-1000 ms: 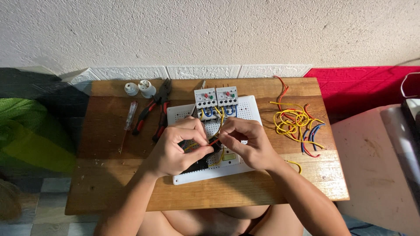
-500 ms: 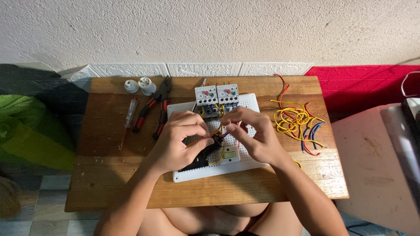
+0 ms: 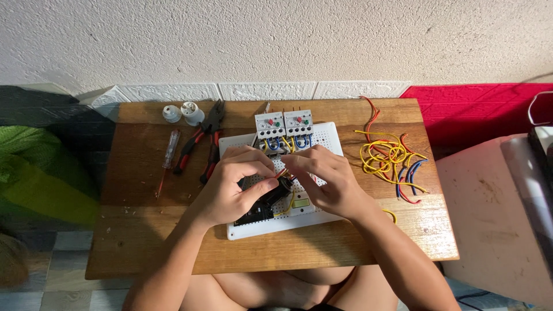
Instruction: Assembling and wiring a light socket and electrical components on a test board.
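A white perforated board [image 3: 271,223] lies on a low wooden table [image 3: 144,242]. Two grey relay blocks [image 3: 284,124] with red and green buttons stand at its far edge, blue and yellow wires running from them. My left hand [image 3: 233,185] grips a black component [image 3: 271,196] over the board's middle. My right hand [image 3: 328,181] meets it from the right and pinches a short red wire [image 3: 281,172] at that component. The fingers of both hands cover most of the component and the wire's end.
Red-handled pliers [image 3: 199,141] and a red screwdriver [image 3: 167,155] lie left of the board, with two white lamp holders [image 3: 183,112] behind them. A tangle of yellow, red and blue wires [image 3: 391,161] lies right. A white box [image 3: 495,213] stands beside the table.
Both hands have shifted slightly toward the far side of the board, still joined over the black component. The fingers have turned a little around the wire.
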